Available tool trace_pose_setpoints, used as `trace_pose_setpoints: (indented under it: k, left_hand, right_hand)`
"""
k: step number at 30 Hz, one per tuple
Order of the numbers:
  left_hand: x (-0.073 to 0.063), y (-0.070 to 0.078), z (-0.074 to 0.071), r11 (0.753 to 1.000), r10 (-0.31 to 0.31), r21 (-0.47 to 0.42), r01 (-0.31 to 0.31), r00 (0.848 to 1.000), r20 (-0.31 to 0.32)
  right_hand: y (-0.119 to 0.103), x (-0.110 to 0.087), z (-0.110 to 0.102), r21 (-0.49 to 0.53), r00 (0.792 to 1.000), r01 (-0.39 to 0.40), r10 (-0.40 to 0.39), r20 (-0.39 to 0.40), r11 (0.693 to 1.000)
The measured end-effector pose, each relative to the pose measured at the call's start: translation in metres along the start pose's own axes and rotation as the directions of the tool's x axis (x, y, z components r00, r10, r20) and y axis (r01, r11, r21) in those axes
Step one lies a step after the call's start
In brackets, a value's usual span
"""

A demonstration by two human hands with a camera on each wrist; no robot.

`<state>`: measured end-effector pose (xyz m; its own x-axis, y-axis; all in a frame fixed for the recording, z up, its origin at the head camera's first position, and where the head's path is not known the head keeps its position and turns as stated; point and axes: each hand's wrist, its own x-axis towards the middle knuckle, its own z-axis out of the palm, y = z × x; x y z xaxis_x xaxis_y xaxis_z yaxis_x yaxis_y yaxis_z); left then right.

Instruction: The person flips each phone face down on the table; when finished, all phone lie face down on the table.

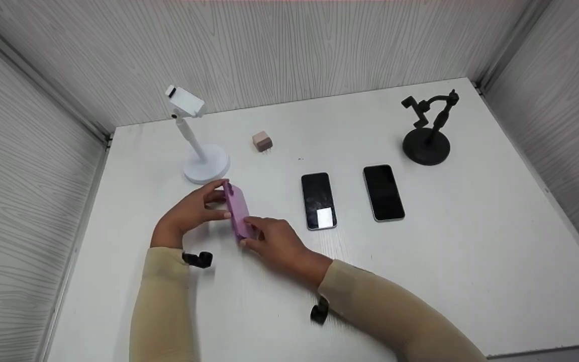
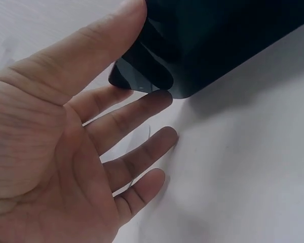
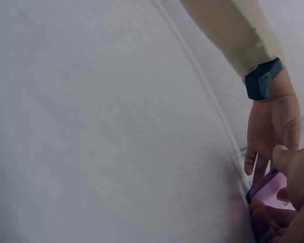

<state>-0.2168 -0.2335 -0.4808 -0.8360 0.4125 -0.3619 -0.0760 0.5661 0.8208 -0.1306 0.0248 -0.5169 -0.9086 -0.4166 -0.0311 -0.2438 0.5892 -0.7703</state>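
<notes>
A pink-purple smartphone point(image 1: 238, 206) stands tilted up on its long edge, its back toward my right hand point(image 1: 282, 245). My right thumb and fingers pinch its near end. At the far end, my left hand point(image 1: 191, 213) grips the phone between thumb and index finger. In the left wrist view the dark glossy screen point(image 2: 228, 40) faces the left palm, with the thumb over one corner and the other fingers loosely spread below. The right wrist view catches only part of the pink back point(image 3: 271, 195) between both hands.
Two dark-screened phones, one near the middle point(image 1: 315, 193) and one farther right point(image 1: 384, 193), lie face up on the white table point(image 1: 445, 271). A white phone stand point(image 1: 206, 166) rises beyond my left hand. A black stand point(image 1: 426, 147) is at the far right. A small pinkish plug point(image 1: 262, 142) lies at the back.
</notes>
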Motion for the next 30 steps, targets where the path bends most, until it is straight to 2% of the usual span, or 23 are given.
trace_pose_setpoints:
  k: [7, 15, 30]
  left_hand:
    - [-0.001, -0.006, -0.003, 0.999, 0.003, -0.037, -0.003, 1.0, 0.01]
    - [-0.002, -0.011, -0.006, 1.0, -0.012, -0.014, 0.012, 1.0, 0.003]
    - [-0.006, -0.018, -0.007, 0.997, -0.002, 0.081, 0.003, 1.0, -0.01]
  right_hand:
    - [-0.001, 0.0, -0.001, -0.028, 1.0, -0.009, 0.009, 0.007, 1.0]
    - [0.0, 0.001, 0.002, -0.058, 1.0, -0.005, 0.005, 0.002, 0.998]
    - [0.005, 0.002, 0.007, 0.041, 0.997, -0.045, 0.047, -0.053, 0.998]
